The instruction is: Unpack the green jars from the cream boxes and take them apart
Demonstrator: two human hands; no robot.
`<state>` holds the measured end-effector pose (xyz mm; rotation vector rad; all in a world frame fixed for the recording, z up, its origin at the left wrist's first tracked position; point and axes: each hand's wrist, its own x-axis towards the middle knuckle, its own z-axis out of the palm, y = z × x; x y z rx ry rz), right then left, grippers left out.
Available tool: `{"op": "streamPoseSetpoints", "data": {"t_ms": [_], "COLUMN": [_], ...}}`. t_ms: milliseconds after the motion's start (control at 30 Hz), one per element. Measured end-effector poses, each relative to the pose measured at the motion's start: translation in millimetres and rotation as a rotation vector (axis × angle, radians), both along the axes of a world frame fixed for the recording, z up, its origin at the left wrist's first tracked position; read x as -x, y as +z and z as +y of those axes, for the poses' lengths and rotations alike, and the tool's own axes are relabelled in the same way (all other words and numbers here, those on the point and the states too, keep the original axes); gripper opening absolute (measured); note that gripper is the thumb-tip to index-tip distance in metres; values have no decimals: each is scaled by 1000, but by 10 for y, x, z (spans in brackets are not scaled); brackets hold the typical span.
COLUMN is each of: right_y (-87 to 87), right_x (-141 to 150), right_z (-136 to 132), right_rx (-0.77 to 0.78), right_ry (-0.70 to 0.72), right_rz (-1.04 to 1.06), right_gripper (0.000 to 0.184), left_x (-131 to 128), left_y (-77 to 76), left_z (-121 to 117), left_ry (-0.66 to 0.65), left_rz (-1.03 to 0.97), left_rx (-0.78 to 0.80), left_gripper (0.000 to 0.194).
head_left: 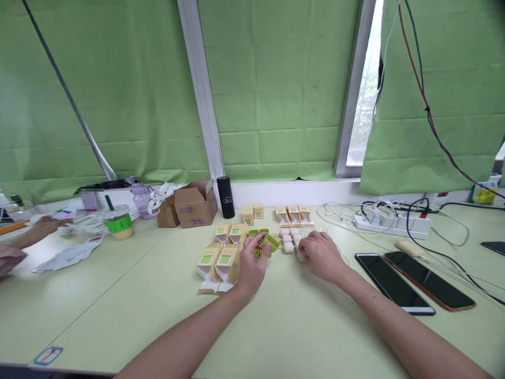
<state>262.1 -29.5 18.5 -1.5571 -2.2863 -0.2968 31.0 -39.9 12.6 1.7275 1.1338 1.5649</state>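
My left hand (252, 266) pinches a small yellow-green, hollow cover (271, 242) between thumb and fingers. More yellow-green covers (253, 232) lie just behind that hand. To the right, several small rounded white and pale pink cases (288, 246) sit grouped on the table. My right hand (321, 255) is closed at the right side of this group, its fingertips on a small white case that they mostly hide. Beside my left hand stand open-ended beige boxes (209, 260) with green squares on top, in two rows.
More beige boxes (294, 216) stand at the back, near a black cylinder (225, 197) and cardboard box (195, 204). At right are two phones (394, 283), a power strip (394, 225) and tangled cables. Another person's hand (45, 226) and a drink cup (119, 223) are at left.
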Motion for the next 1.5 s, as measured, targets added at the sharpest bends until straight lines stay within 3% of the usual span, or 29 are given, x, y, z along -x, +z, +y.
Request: {"op": "streamPoseSetpoints", "data": {"t_ms": [300, 533, 733, 833, 967, 1267, 1500], "right_y": [0, 43, 9, -38, -88, -106, -134], "right_x": [-20, -26, 77, 183, 313, 348, 350], "right_z": [8, -5, -75, -141, -225, -254, -238], "right_rx": [-32, -256, -431, -429, -409, -369, -349], "right_ry": [-12, 8, 219, 363, 476, 510, 496], "right_rz": [5, 192, 383, 457, 491, 555, 588], "right_gripper": [33, 24, 21, 22, 38, 57, 60], "left_x": [4, -4, -11, -35, -83, -132, -160], "left_y": [-1, -41, -48, -31, 27, 66, 18], "left_z": [2, 15, 11, -12, -66, -130, -106], "left_ry": [-2, -86, -165, -207, -280, -369, -331], "left_rz": [-7, -82, -128, -178, -282, -321, -213], "left_rx": [-17, -2, 9, 35, 83, 90, 169], "left_gripper": [39, 42, 45, 49, 51, 44, 48]}}
